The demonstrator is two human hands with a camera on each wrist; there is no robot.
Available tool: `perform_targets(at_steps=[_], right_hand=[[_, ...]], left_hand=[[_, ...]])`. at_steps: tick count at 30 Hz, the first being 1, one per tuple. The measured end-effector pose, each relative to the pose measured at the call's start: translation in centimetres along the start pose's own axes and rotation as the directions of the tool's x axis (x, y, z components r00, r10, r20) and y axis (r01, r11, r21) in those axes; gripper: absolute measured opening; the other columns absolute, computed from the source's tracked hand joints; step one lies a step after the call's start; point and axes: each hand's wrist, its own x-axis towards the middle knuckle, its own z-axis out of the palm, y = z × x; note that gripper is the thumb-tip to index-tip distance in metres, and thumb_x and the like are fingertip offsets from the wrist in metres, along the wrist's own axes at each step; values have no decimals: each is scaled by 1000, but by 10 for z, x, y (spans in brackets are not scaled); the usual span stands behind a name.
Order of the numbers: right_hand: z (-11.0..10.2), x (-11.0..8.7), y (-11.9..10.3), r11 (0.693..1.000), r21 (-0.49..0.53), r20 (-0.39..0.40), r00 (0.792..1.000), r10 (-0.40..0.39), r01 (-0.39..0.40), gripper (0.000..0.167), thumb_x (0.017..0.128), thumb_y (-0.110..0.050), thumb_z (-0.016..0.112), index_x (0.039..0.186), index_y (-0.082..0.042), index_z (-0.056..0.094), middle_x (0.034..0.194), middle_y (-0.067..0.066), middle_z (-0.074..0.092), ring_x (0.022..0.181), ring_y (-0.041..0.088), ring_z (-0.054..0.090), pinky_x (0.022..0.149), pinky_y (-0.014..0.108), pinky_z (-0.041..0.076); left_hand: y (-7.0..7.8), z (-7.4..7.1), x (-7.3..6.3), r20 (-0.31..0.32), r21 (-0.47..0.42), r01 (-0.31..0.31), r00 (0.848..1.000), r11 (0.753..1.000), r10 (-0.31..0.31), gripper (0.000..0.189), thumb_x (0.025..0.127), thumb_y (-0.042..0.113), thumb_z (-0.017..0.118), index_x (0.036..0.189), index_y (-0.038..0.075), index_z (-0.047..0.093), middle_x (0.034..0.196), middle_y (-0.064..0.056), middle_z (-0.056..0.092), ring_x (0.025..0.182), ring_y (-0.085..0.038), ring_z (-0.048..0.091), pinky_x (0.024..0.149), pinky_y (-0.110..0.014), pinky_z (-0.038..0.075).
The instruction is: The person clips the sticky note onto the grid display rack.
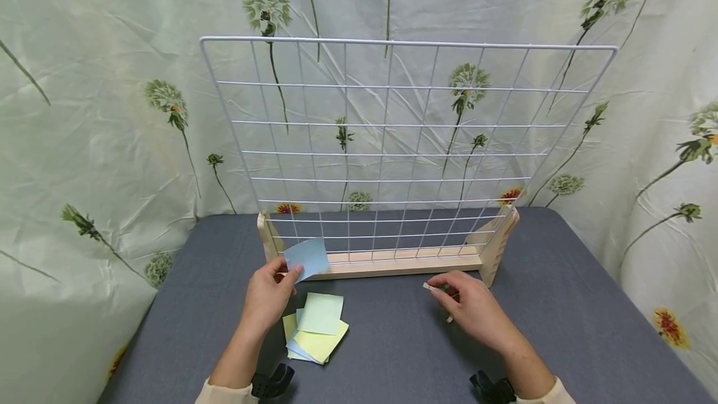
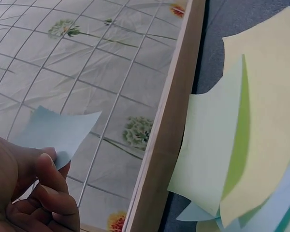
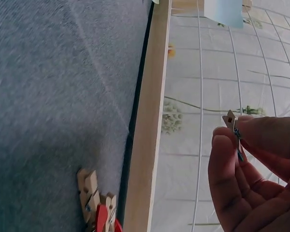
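Note:
My left hand pinches a light blue paper note by its edge, just in front of the lower left of a white wire grid. Between the thumb and fingers of my right hand is a small wooden clothespin, held over the table near the grid's right foot. Loose notes in pale green, yellow and blue lie in an overlapping pile beside my left wrist. More clothespins, some with red parts, lie on the table below my right hand; in the head view that hand mostly covers them.
A wooden base with two side feet holds the grid upright, leaning back. Dark grey cloth covers the table. Behind and at both sides hangs a pale curtain printed with flowers.

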Motion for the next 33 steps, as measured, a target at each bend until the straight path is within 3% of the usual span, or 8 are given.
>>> perform_targets(at_steps=[5,12,16,21,26,33], right_hand=[[2,5,-7,999,17,-23,999,-46,46,16,93,-10,74,104,-21,75,91,-9,65,72,0,50,63,22,44],[8,14,-16,984,75,-98,983,-153,161,23,90,-4,76,109,-16,74,100,-5,70,80,0,62,70,23,54],[12,18,-23,978,144,-136,982,-130,149,26,89,0,75,112,-11,72,100,0,70,78,2,67,67,23,54],[16,23,-31,975,175,-190,977,-101,135,22,86,-1,78,106,-9,74,96,0,70,80,7,70,68,23,55],[20,27,-38,978,159,-188,977,-104,135,20,83,-4,82,100,-12,77,96,-2,72,81,5,64,70,21,55],[25,33,-49,968,199,-154,980,-124,154,27,83,-1,81,109,-8,77,102,2,75,86,12,71,74,23,59]], left_hand=[[4,0,1,21,8,13,1000,1000,-13,14,101,18,64,99,3,65,75,-9,61,65,-16,58,55,-27,43],[5,-1,0,41,16,-7,999,1000,6,15,103,13,58,108,3,67,75,-9,61,66,-15,56,55,-27,41],[4,-1,-1,29,5,-19,999,1000,19,14,102,12,60,111,2,65,87,-12,65,66,-15,57,57,-27,44],[3,-1,0,29,-26,-9,1000,1000,10,35,100,11,64,132,-1,57,108,-18,69,69,-14,59,63,-25,50],[1,-1,1,31,-34,6,1000,999,-4,41,100,11,65,137,-2,53,110,-19,71,71,-15,61,66,-25,52],[-2,0,3,11,-12,5,1000,1000,-5,38,100,14,66,133,1,55,110,-18,73,74,-17,64,68,-26,53]])
